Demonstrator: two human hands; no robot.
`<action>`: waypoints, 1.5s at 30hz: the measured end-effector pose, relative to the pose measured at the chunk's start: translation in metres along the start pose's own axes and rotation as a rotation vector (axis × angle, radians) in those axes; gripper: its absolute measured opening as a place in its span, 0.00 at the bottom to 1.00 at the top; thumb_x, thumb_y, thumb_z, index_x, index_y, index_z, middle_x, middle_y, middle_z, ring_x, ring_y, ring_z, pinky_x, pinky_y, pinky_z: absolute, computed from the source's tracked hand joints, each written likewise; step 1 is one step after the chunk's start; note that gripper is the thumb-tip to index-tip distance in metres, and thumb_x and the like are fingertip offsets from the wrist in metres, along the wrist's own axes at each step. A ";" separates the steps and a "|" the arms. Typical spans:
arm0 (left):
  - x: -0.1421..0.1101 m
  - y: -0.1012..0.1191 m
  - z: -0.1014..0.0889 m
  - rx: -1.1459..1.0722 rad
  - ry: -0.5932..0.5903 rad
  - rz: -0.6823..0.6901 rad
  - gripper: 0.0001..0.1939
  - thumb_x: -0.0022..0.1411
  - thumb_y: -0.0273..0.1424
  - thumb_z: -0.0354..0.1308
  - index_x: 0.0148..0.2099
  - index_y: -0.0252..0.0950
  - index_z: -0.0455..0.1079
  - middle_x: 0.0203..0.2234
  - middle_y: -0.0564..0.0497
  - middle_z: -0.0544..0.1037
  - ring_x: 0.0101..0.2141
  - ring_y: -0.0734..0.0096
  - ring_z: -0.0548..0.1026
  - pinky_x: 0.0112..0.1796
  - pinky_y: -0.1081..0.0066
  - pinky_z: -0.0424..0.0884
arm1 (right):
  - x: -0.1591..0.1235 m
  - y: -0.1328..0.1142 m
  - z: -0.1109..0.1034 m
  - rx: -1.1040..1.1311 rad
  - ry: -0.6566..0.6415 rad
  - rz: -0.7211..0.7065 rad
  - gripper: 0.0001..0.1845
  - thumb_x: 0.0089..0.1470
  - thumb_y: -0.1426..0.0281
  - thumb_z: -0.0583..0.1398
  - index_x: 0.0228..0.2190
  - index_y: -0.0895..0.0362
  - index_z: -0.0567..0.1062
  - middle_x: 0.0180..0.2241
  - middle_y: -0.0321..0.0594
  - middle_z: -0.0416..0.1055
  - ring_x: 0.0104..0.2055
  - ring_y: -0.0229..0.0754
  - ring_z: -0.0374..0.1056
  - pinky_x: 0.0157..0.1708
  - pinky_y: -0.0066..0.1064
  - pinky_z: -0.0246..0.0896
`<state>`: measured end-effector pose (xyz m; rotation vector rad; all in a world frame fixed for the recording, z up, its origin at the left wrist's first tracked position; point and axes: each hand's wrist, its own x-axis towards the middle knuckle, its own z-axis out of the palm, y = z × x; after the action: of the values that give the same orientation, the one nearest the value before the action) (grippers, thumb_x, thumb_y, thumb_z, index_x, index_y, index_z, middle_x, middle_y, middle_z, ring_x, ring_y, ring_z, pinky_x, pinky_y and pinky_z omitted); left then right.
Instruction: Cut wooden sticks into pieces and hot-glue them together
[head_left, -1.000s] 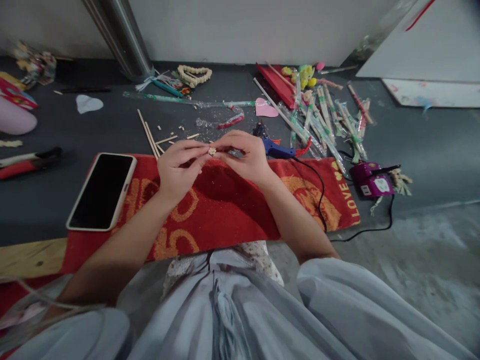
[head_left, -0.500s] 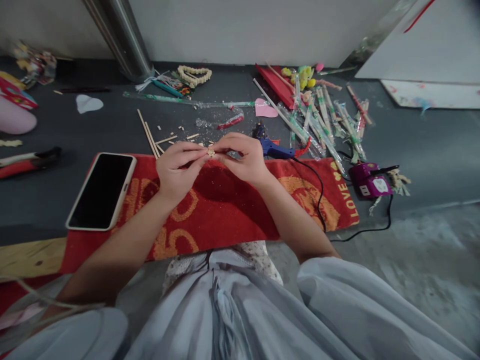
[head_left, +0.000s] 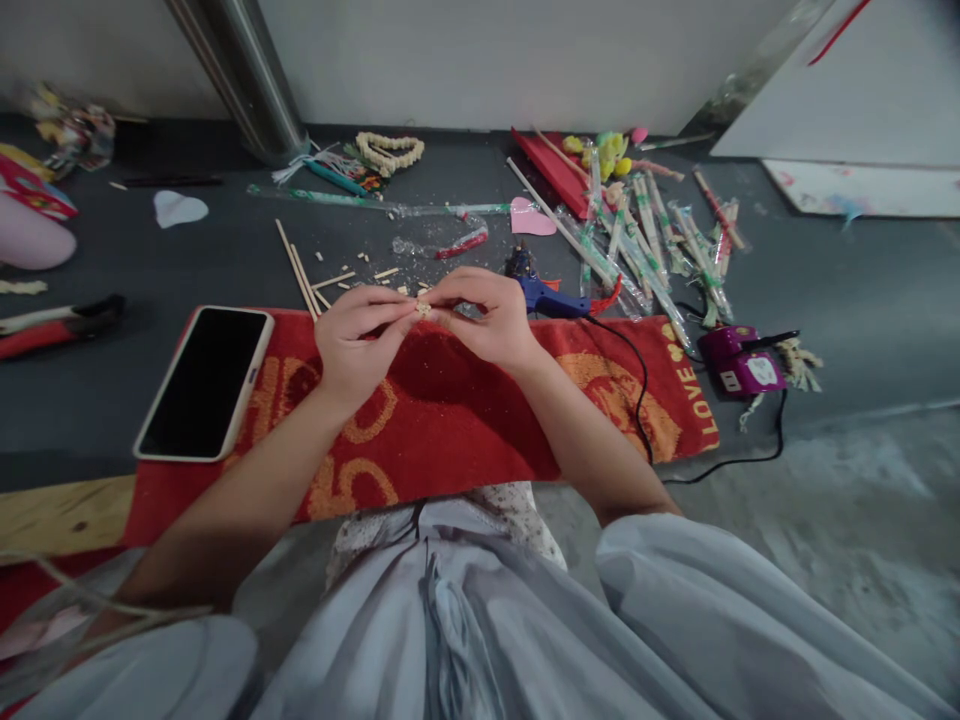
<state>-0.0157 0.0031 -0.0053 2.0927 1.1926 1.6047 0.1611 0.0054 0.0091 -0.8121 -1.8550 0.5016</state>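
Between the fingertips of both hands is a small pale cluster of stick pieces [head_left: 424, 309], partly covered by the fingers. My left hand [head_left: 360, 337] pinches it from the left, and my right hand [head_left: 487, 318] pinches it from the right. Both are raised over the far edge of a red towel [head_left: 465, 420] with orange patterns. Just right of my right hand lies a blue glue gun [head_left: 555, 298]. Thin wooden sticks [head_left: 300, 268] and short cut bits [head_left: 386, 273] are scattered beyond my fingers.
A phone [head_left: 206, 385] lies on the towel's left end. Red-handled pliers [head_left: 60, 325] are farther left. Wrapped chopsticks [head_left: 660, 240] heap up at the back right, near a purple box [head_left: 739, 360] with a black cord. A heart-shaped stick frame [head_left: 390, 152] lies near a metal post [head_left: 244, 85].
Almost nothing differs. Both hands keep their pinch on the pale cluster, and the whole view has shifted very slightly.
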 end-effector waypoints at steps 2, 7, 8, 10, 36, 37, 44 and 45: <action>0.000 0.001 0.000 -0.003 0.000 -0.008 0.05 0.56 0.36 0.66 0.30 0.42 0.79 0.28 0.52 0.81 0.31 0.70 0.77 0.36 0.67 0.75 | 0.000 0.000 0.000 0.011 -0.014 0.009 0.20 0.58 0.52 0.59 0.32 0.56 0.79 0.30 0.37 0.76 0.33 0.35 0.70 0.36 0.30 0.65; -0.001 0.001 0.000 -0.110 -0.028 -0.135 0.07 0.57 0.39 0.65 0.31 0.41 0.78 0.31 0.52 0.81 0.29 0.73 0.77 0.30 0.70 0.74 | 0.000 0.002 0.000 0.058 -0.033 0.103 0.20 0.57 0.53 0.60 0.34 0.57 0.79 0.32 0.38 0.76 0.33 0.34 0.69 0.35 0.28 0.65; -0.002 0.000 0.000 -0.159 -0.049 -0.192 0.08 0.57 0.40 0.65 0.32 0.41 0.78 0.32 0.52 0.81 0.26 0.75 0.75 0.26 0.72 0.72 | 0.000 0.002 0.000 0.070 -0.036 0.130 0.20 0.57 0.53 0.60 0.34 0.57 0.79 0.32 0.39 0.76 0.33 0.34 0.69 0.35 0.28 0.65; -0.003 -0.002 0.002 -0.263 -0.100 -0.319 0.11 0.57 0.42 0.64 0.34 0.40 0.78 0.30 0.52 0.80 0.19 0.80 0.71 0.18 0.75 0.66 | 0.001 0.003 0.000 0.094 -0.045 0.173 0.20 0.55 0.53 0.61 0.34 0.58 0.79 0.32 0.39 0.76 0.33 0.34 0.69 0.35 0.27 0.65; 0.018 0.025 -0.003 -0.650 -0.181 -0.997 0.07 0.51 0.28 0.67 0.25 0.34 0.71 0.11 0.60 0.65 0.11 0.83 0.60 0.11 0.80 0.52 | 0.002 0.009 -0.002 0.262 -0.133 0.365 0.18 0.54 0.58 0.62 0.35 0.62 0.80 0.28 0.39 0.76 0.29 0.33 0.68 0.31 0.27 0.64; 0.017 0.025 -0.003 -0.645 -0.183 -0.989 0.07 0.50 0.28 0.67 0.26 0.34 0.71 0.11 0.59 0.65 0.11 0.83 0.60 0.11 0.80 0.52 | 0.002 0.009 -0.002 0.257 -0.125 0.359 0.18 0.54 0.58 0.63 0.35 0.62 0.80 0.29 0.39 0.76 0.29 0.33 0.68 0.33 0.27 0.65; 0.014 0.025 -0.003 -0.646 -0.161 -0.895 0.06 0.48 0.28 0.68 0.30 0.34 0.74 0.12 0.59 0.68 0.11 0.83 0.61 0.11 0.80 0.55 | 0.002 0.002 -0.004 0.169 -0.076 0.267 0.19 0.53 0.56 0.64 0.34 0.60 0.80 0.33 0.40 0.78 0.34 0.35 0.71 0.37 0.28 0.66; 0.014 0.025 -0.003 -0.651 -0.160 -0.893 0.07 0.48 0.28 0.69 0.31 0.33 0.74 0.12 0.59 0.69 0.11 0.83 0.61 0.11 0.80 0.55 | 0.002 0.001 -0.004 0.163 -0.075 0.248 0.18 0.53 0.56 0.64 0.34 0.60 0.80 0.33 0.40 0.78 0.35 0.34 0.71 0.36 0.27 0.66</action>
<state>-0.0062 -0.0037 0.0209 1.0214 1.0972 1.1315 0.1648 0.0076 0.0114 -0.9278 -1.7628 0.8384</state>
